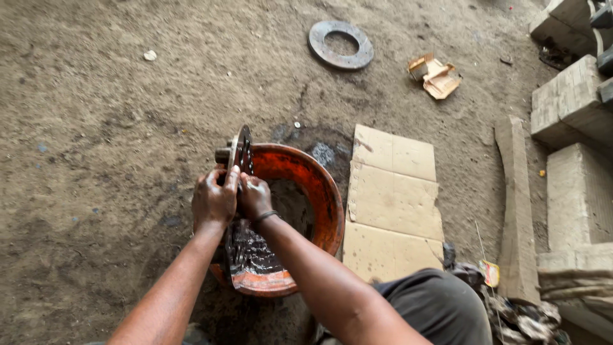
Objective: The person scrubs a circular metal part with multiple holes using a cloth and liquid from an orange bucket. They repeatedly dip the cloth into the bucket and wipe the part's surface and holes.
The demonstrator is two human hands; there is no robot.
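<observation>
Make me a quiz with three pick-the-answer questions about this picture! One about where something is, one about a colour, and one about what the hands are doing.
1. Where does the metal ring lie?
A. in the basin
B. on the dirt floor, far beyond the basin
C. on the cardboard

2. What colour is the basin?
A. orange
B. blue
C. white

3. What are the hands doing?
A. resting on the floor
B. both holding a round metal part upright over the basin
C. tearing the cardboard

Answers:
1. B: the ring sits alone on the dirt at the top of the view.
2. A: its rim and inner wall are orange, with dark liquid inside.
3. B: the left hand and right hand grip the metal part, which stands on edge above the basin, beside the cardboard.
</observation>
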